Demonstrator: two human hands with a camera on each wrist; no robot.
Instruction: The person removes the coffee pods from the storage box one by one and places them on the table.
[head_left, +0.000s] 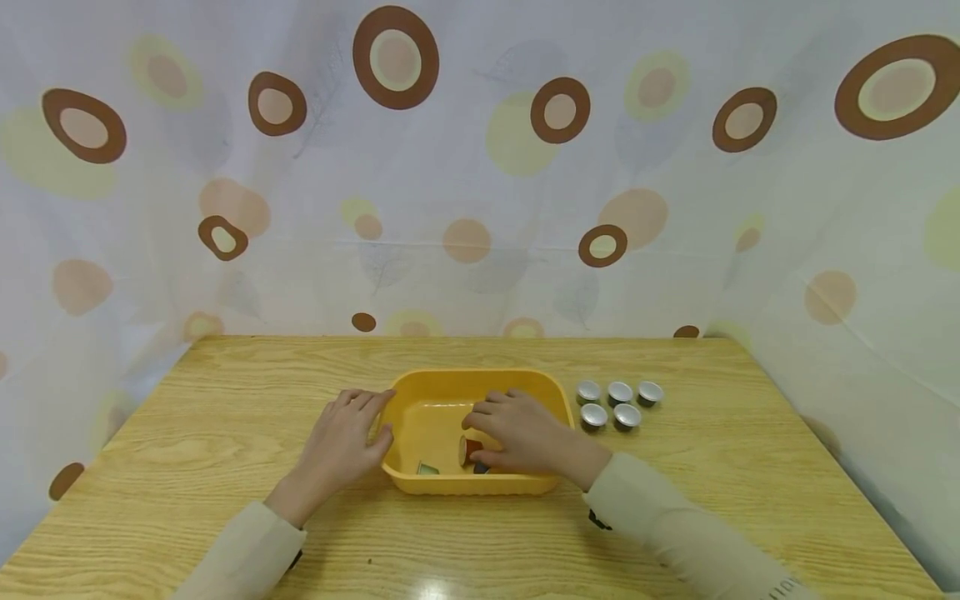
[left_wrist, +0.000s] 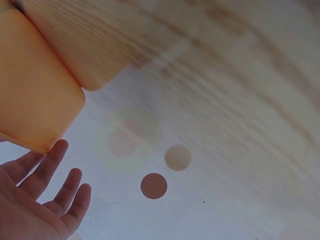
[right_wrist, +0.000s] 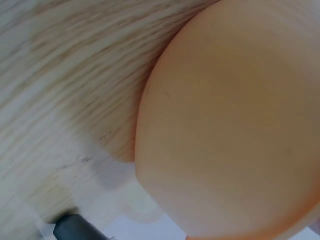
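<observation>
Red-brown cup-shaped capsule (head_left: pixel 468 451) lay just left of the bare right hand (head_left: pixel 519 432), way nearer, roughly along the wooden bench (head_left: pixel 480 550)'s front edge, couldn't tell if that grip pinched it tbh.

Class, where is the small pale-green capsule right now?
In the head view, the small pale-green capsule lies inside the yellow plastic tub, by its near wall, left of the reddish-brown capsule.

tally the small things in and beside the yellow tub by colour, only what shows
Silver-topped pods, beside the tub: 5
Red-brown pod, in the tub: 1
Green piece, in the tub: 1
Dark piece, mostly hidden, in the tub: 1
Total in view: 8
</observation>
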